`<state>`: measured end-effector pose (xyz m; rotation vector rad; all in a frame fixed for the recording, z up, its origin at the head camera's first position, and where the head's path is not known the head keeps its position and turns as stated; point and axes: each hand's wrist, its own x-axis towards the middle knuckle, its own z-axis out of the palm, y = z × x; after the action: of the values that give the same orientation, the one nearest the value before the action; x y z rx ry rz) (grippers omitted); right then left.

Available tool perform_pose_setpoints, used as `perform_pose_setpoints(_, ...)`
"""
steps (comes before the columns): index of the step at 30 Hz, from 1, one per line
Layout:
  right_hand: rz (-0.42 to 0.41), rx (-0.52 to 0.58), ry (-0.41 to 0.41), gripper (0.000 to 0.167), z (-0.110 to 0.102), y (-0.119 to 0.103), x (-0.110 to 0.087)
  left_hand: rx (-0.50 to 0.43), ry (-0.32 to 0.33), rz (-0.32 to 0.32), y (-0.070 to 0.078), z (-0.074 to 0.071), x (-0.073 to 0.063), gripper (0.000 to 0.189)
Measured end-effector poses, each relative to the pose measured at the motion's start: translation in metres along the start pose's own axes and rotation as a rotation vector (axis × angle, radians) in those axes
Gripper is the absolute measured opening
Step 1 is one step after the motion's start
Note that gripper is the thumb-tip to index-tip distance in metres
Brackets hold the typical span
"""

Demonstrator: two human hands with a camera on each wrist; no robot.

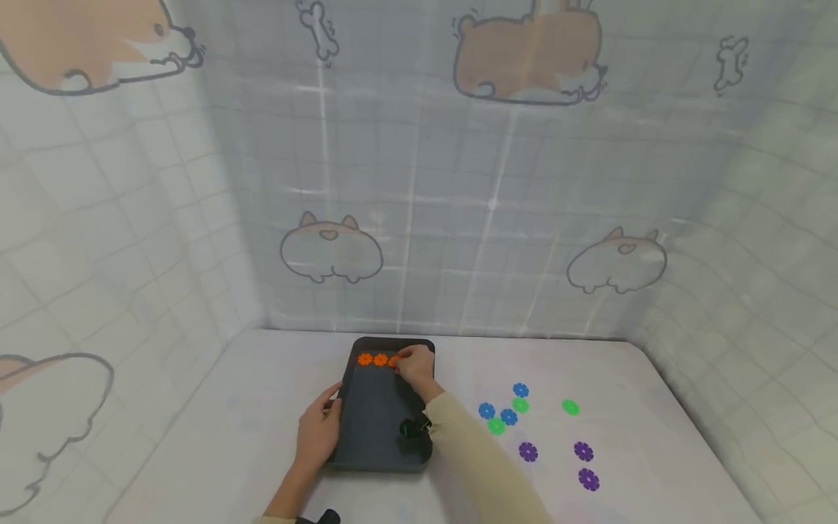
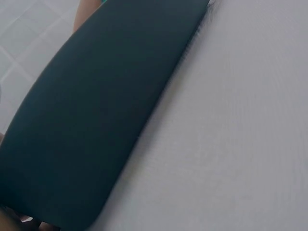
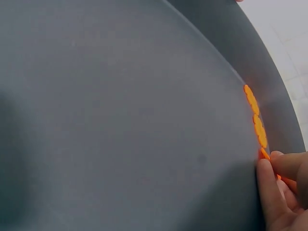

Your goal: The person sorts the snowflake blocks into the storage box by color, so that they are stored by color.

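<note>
A dark grey rectangular tray (image 1: pixel 376 429) lies on the table. My left hand (image 1: pixel 318 429) grips its left rim, with the thumb near the top edge; the left wrist view shows mostly the tray's dark side (image 2: pixel 91 110). At the tray's far end, my right hand (image 1: pixel 416 367) pinches an orange flower-shaped disc (image 1: pixel 393 361) against the floor by the far wall. Left of it, two more orange discs (image 1: pixel 372 359) form a row. In the right wrist view, thumb and fingers (image 3: pixel 272 192) partly hide the pinched disc, and more orange shows between them.
Right of the tray lie loose flower-shaped discs: blue ones (image 1: pixel 487 411), green ones (image 1: pixel 571 407) and purple ones (image 1: pixel 584 451). A curtain with cartoon dogs (image 1: pixel 419 182) hangs behind and beside the white table (image 1: pixel 655 407).
</note>
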<state>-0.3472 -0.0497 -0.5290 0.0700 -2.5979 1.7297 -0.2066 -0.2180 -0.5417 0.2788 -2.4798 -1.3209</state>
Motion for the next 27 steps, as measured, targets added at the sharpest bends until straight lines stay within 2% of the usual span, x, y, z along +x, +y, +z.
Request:
perform_pose_setpoints(10, -0.039, -0.063, 0.008, 0.021, 0.0009, 0.0028, -0.0033, -0.004, 0.002, -0.013, -0.0032, 0.0030, -0.0021, 0.036)
perform_pose_setpoints(20, -0.039, -0.063, 0.032, 0.022, 0.0032, 0.0022, -0.0007, -0.006, -0.006, -0.009, -0.0026, 0.0017, 0.0004, 0.037)
perform_pose_setpoints(27, -0.068, -0.075, 0.059, 0.020, 0.0036, 0.0030, -0.0007, -0.005, 0.009, -0.004, -0.0021, 0.0029, 0.0022, 0.036)
